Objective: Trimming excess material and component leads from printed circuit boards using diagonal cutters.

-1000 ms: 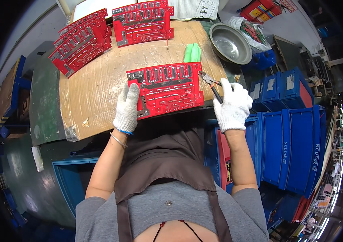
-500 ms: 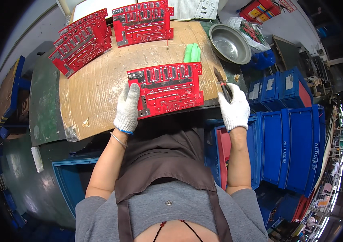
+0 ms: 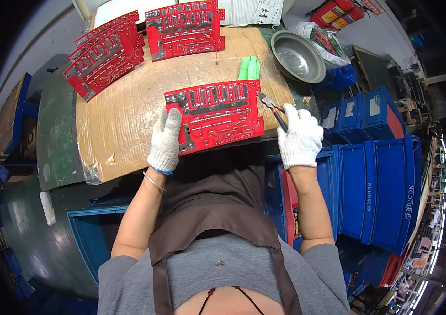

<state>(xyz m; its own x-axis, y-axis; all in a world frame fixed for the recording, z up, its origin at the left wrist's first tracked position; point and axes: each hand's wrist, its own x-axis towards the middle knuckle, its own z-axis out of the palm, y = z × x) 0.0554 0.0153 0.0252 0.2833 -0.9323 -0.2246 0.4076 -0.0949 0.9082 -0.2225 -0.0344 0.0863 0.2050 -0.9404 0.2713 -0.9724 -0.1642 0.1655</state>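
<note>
A red circuit board (image 3: 218, 116) with its soldered face up is held at its left edge by my left hand (image 3: 166, 139), gloved in white, the thumb on top. My gloved right hand (image 3: 300, 135) is closed around the handles of a pair of side cutters (image 3: 272, 106). The tips of the cutters are at the board's upper right corner; I cannot tell whether they touch it. Just behind the board lies a green object (image 3: 249, 68), partly hidden by it. Another red board (image 3: 185, 30) leans upright farther back, and several more boards (image 3: 105, 63) stand overlapped at the back left.
Brown cardboard (image 3: 123, 113) covers the green worktable (image 3: 57, 131). A metal bowl (image 3: 298, 56) sits at the back right, beside a plastic bag (image 3: 328, 44) of thin parts. Blue crates (image 3: 378, 191) are stacked to my right, and a blue bin (image 3: 89, 212) is below the table's left front.
My right hand has brought the side cutters left, turning their tips from pointing away to the board's upper right corner. The left hand and board have barely moved.
</note>
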